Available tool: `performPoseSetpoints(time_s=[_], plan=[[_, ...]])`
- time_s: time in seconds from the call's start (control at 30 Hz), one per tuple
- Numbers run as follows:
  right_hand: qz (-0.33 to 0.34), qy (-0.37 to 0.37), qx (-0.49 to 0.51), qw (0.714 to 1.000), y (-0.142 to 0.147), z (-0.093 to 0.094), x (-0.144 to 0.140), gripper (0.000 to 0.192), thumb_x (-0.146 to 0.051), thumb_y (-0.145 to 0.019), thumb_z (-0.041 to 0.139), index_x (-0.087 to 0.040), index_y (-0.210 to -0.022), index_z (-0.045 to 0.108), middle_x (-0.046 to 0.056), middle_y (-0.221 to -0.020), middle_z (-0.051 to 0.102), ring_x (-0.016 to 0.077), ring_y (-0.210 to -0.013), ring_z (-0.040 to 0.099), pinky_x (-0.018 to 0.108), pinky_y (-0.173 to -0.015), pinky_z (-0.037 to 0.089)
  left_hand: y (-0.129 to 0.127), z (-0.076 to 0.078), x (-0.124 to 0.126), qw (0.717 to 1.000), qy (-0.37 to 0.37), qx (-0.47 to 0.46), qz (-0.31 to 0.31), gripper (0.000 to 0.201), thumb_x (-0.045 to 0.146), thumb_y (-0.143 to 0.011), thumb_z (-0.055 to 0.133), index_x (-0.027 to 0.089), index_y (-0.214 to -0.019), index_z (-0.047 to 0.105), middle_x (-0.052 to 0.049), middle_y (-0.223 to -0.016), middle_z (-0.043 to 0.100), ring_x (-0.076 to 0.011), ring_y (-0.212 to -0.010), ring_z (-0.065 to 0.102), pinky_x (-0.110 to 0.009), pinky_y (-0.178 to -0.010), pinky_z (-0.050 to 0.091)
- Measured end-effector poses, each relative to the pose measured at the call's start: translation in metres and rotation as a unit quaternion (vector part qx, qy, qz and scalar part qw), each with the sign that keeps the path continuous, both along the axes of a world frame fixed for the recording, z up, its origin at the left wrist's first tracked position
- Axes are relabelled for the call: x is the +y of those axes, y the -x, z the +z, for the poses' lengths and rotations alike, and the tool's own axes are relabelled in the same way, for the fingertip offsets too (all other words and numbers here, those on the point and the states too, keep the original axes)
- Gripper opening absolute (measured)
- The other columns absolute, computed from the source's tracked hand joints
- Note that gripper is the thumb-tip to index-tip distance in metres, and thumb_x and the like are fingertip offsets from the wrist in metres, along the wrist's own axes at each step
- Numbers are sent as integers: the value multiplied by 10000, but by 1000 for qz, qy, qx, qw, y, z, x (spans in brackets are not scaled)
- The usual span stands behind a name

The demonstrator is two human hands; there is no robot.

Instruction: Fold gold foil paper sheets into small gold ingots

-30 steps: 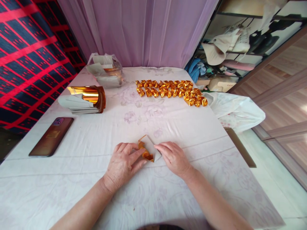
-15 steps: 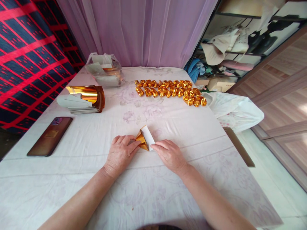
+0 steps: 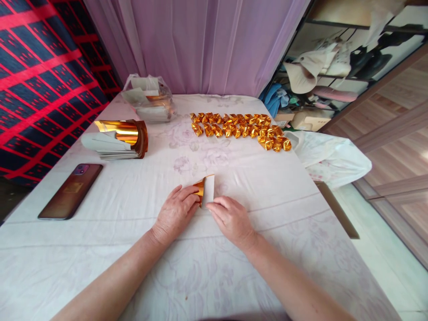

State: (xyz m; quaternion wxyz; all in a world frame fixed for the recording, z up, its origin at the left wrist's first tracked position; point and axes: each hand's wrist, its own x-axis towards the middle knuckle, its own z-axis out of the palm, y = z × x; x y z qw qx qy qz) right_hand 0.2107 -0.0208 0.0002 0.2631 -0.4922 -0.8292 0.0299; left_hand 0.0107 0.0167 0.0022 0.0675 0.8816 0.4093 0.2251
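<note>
A partly folded sheet of gold foil paper (image 3: pixel 209 187) lies on the table in front of me, a white strip of its back showing on the right. My left hand (image 3: pixel 178 207) holds down its gold left side, fingers curved over the foil and hiding part of it. At the lower right corner of the white strip, my right hand (image 3: pixel 230 218) pinches the edge between thumb and fingers. Beyond both hands, several folded gold foil pieces (image 3: pixel 245 129) sit in rows towards the table's far right.
On the left stand a curled stack of gold foil sheets (image 3: pixel 129 136) and, behind it, a clear plastic bag (image 3: pixel 150 100) of more sheets. A phone (image 3: pixel 72 191) lies nearer. A white plastic bag (image 3: pixel 334 154) hangs by the right edge; a purple curtain (image 3: pixel 200 49) closes the back.
The foil paper has turned so its white strip stands nearly straight away from me. My left hand has shifted right, further over the gold side. My right hand stays at the lower corner.
</note>
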Motion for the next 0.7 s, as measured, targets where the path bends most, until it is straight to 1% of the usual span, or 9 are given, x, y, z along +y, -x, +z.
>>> performPoseSetpoints(time_s=[0.07, 0.17, 0.27, 0.4, 0.5, 0.6, 0.7], plan=[[8, 7, -8, 1000, -3, 1, 1, 197, -172, -943, 527, -231, -980, 711, 39, -878, 671, 152, -761, 623, 279, -706, 493, 0, -1, 1, 1000, 1, 2, -2, 191, 200, -966, 477, 196, -1017, 661, -73, -1171, 678, -204, -1094, 636, -489, -1039, 436], [20, 10, -29, 999, -9, 3, 5, 231, -149, -940, 506, -231, -1017, 708, 38, -878, 665, 154, -739, 610, 283, -691, 487, 0, -1, 0, 999, -38, 7, -3, 194, 224, -967, 495, 189, -1015, 680, -78, -1161, 686, -230, -1115, 620, -491, -1035, 439], [23, -10, -51, 998, -16, 4, 12, 252, -137, -943, 489, -233, -980, 719, 28, -826, 646, 142, -695, 580, 276, -666, 463, -1, 3, -6, 997, -69, 20, -8, 185, 229, -955, 522, 179, -999, 695, -84, -1143, 689, -249, -1097, 612, -480, -1007, 461], [35, -27, -48, 998, -19, 5, 17, 236, -158, -943, 508, -236, -932, 731, 18, -787, 615, 129, -678, 546, 267, -657, 440, -1, 7, -18, 996, -72, 58, -11, 220, 234, -944, 539, 152, -1098, 673, -100, -1094, 699, -246, -997, 630, -450, -924, 502], [31, -19, -31, 999, -18, 3, 16, 205, -173, -936, 536, -235, -901, 728, 19, -803, 612, 132, -704, 551, 266, -679, 449, 0, 9, -26, 994, -77, 81, -10, 259, 246, -961, 510, 157, -1159, 650, -107, -1141, 695, -255, -1023, 631, -466, -932, 484], [20, 13, -9, 1000, -17, 2, 15, 164, -187, -922, 567, -234, -893, 721, 26, -824, 609, 148, -744, 559, 281, -706, 464, 1, 11, -29, 993, -72, 97, -8, 267, 248, -970, 488, 176, -1171, 648, -97, -1180, 687, -264, -1061, 624, -485, -949, 467], [20, 28, 13, 999, -16, 2, 17, 132, -206, -916, 589, -241, -907, 716, 45, -933, 632, 177, -847, 572, 325, -792, 469, 0, 13, -29, 993, -62, 103, -3, 265, 245, -967, 488, 189, -1166, 655, -87, -1171, 691, -270, -1072, 622, -493, -959, 462]])
